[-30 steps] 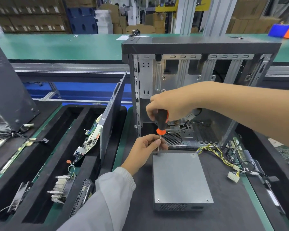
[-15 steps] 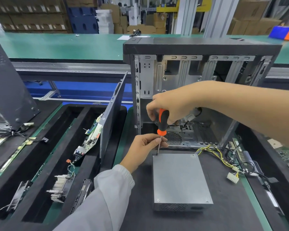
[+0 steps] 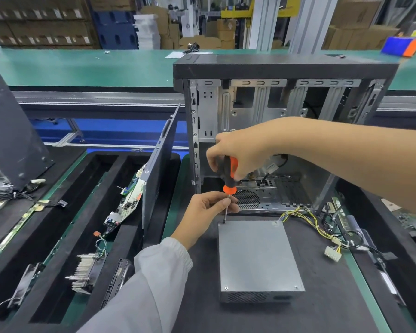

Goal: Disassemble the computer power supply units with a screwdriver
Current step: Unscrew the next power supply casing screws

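Observation:
A grey metal power supply unit (image 3: 257, 258) lies flat on the black mat, with a yellow and black cable bundle (image 3: 317, 224) trailing from its far right corner. A screwdriver (image 3: 229, 179) with a black and orange handle stands nearly upright, its tip on the unit's far left corner. My right hand (image 3: 240, 155) grips the handle from above. My left hand (image 3: 209, 210) pinches the metal shaft just above the tip. Two screws show at the unit's near corners.
An open, gutted computer case (image 3: 283, 131) stands right behind the unit. A dark side panel (image 3: 159, 164) leans in the black foam tray (image 3: 58, 224) at left, which holds circuit boards and heatsinks. More cables and parts lie to the right.
The screwdriver handle has turned in my right hand, with more orange showing now. Both hands and the tip stay at the same corner of the unit.

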